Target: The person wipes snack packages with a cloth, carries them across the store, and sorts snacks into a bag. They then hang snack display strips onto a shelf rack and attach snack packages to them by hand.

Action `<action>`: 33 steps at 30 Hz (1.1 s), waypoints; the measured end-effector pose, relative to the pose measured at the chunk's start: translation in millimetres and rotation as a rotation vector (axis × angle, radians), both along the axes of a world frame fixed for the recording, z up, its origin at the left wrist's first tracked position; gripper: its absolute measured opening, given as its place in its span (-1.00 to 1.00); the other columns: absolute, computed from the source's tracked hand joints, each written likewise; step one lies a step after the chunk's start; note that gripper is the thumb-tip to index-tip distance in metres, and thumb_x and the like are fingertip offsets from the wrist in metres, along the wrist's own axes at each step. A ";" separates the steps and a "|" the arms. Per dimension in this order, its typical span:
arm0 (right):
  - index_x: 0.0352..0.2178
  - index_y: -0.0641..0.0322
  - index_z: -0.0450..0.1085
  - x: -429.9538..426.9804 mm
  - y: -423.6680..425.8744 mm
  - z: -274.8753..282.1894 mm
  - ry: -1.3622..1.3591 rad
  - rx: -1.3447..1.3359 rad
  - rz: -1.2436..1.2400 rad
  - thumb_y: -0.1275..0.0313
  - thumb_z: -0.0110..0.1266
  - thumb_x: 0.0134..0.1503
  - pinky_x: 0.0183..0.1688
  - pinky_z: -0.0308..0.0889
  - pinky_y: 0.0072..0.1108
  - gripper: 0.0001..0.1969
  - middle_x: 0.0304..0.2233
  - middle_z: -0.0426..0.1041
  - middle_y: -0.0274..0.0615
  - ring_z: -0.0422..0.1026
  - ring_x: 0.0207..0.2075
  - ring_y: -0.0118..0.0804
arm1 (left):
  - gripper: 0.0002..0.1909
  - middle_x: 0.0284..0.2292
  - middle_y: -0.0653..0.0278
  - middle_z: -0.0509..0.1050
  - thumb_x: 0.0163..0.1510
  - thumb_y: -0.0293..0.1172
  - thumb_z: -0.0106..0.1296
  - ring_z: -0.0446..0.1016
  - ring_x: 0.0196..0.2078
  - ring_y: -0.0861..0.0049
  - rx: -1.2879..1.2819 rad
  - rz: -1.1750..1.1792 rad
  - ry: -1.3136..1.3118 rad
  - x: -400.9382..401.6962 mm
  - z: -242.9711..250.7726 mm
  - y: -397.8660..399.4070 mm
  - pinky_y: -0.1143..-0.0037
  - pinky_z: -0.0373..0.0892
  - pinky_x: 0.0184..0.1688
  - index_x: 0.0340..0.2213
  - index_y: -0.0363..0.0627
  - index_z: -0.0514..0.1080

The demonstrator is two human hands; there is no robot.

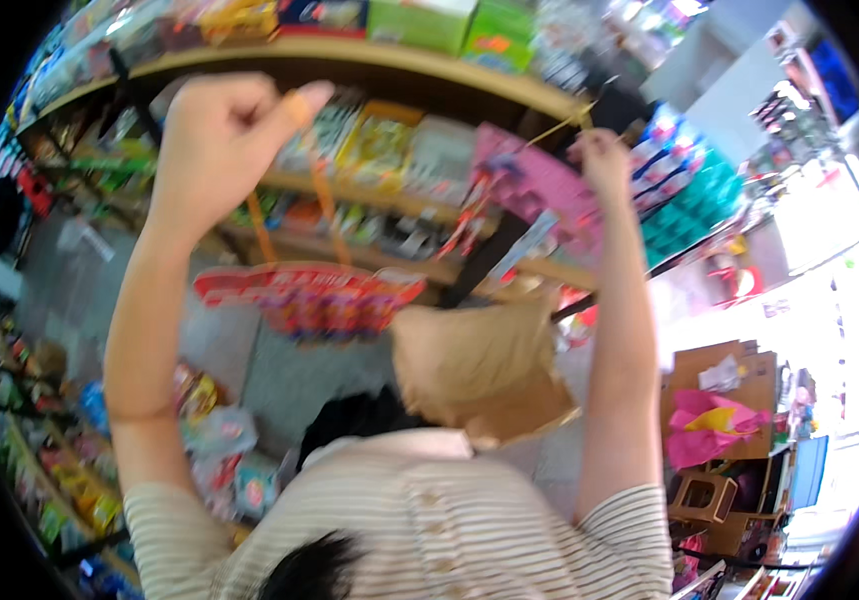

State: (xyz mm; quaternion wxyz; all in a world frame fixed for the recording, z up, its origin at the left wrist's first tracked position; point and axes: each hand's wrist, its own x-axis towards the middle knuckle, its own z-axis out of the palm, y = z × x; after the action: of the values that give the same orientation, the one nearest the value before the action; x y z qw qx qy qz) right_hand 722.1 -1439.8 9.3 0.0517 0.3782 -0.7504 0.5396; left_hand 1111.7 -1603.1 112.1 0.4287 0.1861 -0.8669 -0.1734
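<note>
My left hand (230,142) is raised at the upper left, its fingers curled on an orange band (324,199). From the band hangs a red card (309,285) with a row of purple and red packaged items below it. My right hand (600,157) is raised at the upper right, fingers pinched at a yellow cord (560,127) near the shelf's end. Left of my right forearm hangs a pink sheet of packaging (542,195). A crumpled brown paper bag (482,360) is in front of my chest. Motion blur hides the fingertips' detail.
A wooden shelf (414,54) with boxes and packets runs across the top. Teal and blue hanging packs (699,202) are right of my right forearm. Bagged goods (223,431) lie at the lower left. Cardboard boxes (759,382) and a wooden stool (703,496) stand at right.
</note>
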 end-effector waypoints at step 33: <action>-0.38 0.20 0.42 -18.6 9.1 71.1 0.096 0.389 -0.060 0.33 0.03 -0.08 -0.55 0.27 -0.64 -0.77 -0.66 0.40 -0.28 0.35 -0.64 -0.48 | -0.69 -0.77 0.39 0.23 -0.10 -0.48 0.08 0.11 -0.67 0.77 0.155 -0.208 -0.005 -31.4 -11.1 2.1 0.66 0.04 -0.61 -0.78 -0.36 0.29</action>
State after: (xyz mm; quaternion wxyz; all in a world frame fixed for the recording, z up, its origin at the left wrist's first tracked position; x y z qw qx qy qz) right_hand 703.5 -1430.7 80.3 0.0294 0.3837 -0.8482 0.3640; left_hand 1080.3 -1600.9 101.0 0.3907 0.1283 -0.8666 -0.2827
